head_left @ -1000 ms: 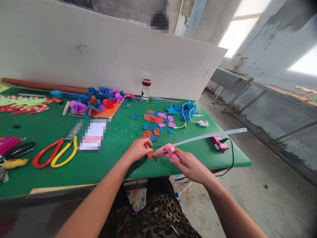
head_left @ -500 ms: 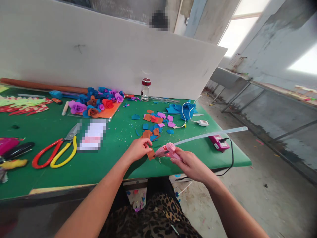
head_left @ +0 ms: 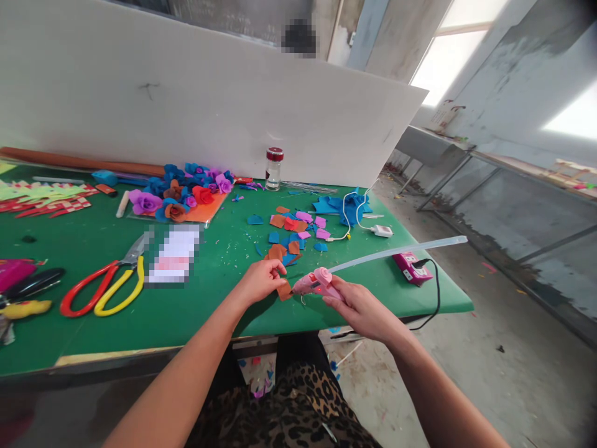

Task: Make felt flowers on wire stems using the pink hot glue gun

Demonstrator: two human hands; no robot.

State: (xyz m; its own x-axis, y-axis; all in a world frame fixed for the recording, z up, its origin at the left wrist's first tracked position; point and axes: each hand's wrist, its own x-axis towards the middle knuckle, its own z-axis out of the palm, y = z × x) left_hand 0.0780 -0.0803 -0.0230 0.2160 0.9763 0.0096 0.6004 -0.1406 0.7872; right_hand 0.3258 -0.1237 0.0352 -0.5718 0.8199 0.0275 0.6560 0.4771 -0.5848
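My left hand (head_left: 262,280) pinches a small brown paper petal (head_left: 284,290) just above the near edge of the green table. Wrapped round the handle of a pink glue gun (head_left: 313,283) is my right hand (head_left: 357,305). The gun's nozzle points left and is at the petal's right edge; whether it touches cannot be made out. A long translucent glue stick (head_left: 401,255) sticks out of the gun's back toward the right. Beyond my hands lie loose blue, brown, pink and red paper petals (head_left: 303,216).
Crepe-paper flowers (head_left: 175,193) lie at the back left, near large scissors (head_left: 116,280) with red and yellow handles. A glass jar (head_left: 274,169) stands against a white board (head_left: 209,93). At the right are a pink power socket (head_left: 412,269), cables and blue crepe paper (head_left: 352,206).
The glue gun has shifted very slightly to the right relative to the petal. My left hand stays almost still, with the petal in its fingers.
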